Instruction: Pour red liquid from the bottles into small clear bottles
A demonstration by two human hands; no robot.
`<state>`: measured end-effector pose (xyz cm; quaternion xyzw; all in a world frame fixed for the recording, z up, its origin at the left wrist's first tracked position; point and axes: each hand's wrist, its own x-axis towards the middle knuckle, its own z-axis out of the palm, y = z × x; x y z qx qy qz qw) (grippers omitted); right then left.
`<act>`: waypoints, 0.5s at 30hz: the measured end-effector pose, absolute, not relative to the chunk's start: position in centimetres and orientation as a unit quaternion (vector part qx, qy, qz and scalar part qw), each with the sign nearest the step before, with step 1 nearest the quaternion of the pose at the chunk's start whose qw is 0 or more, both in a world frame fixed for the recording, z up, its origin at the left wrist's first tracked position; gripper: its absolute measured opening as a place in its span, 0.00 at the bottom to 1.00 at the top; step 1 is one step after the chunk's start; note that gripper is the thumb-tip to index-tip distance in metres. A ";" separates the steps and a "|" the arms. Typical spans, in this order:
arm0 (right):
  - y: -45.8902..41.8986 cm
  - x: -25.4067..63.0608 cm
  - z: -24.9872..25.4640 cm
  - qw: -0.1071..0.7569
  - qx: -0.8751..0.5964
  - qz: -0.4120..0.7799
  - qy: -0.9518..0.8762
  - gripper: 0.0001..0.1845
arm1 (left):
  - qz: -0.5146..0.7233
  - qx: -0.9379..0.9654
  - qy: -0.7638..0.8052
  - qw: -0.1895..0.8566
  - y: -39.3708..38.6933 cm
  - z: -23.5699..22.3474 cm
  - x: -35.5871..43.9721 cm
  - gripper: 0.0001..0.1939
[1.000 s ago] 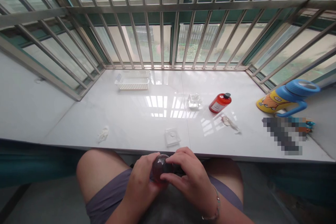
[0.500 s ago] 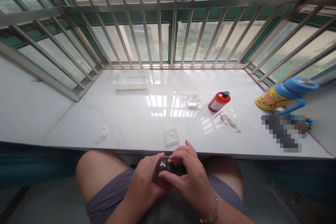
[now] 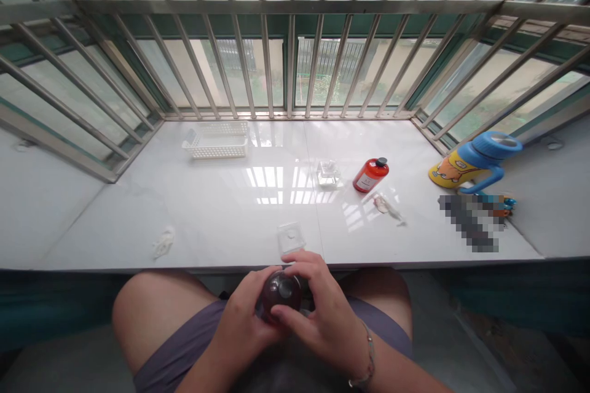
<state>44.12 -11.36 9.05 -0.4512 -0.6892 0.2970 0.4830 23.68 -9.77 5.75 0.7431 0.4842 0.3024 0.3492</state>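
A round dark-red glass object (image 3: 279, 296) is held between both hands, over the grey shorts (image 3: 184, 325) and just below the front edge of the surface (image 3: 138, 245). It is cupped from the side by the left hand (image 3: 242, 310), while the fingers of the right hand (image 3: 327, 319) are curved over its top and side; both hands are closed around it. A thin bracelet (image 3: 369, 356) is worn on the right wrist. A small clear square plastic case (image 3: 291, 237) lies on the surface, just beyond the right hand. Farther back stand a clear glass dish (image 3: 328, 173), an orange-red bottle (image 3: 370, 175) with a black cap, and a white plastic basket (image 3: 216, 142). A blue-and-yellow handled cup (image 3: 474, 159) lies to the right, beside a pixelated patch (image 3: 468, 221) that cannot be made out. Scraps of white tissue (image 3: 162, 244) lie on the left. Steel window bars (image 3: 290, 61) rise behind the surface.
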 end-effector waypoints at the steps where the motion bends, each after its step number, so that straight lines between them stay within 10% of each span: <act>1: -11.4 44.1 9.0 0.483 -0.470 0.295 -0.678 0.31 | 0.303 0.745 0.484 0.346 -9.7 5.9 23.7 0.37; 15: -11.9 44.4 8.0 0.462 -0.519 0.320 -0.644 0.42 | 0.304 0.761 0.473 0.324 -9.4 5.4 24.1 0.36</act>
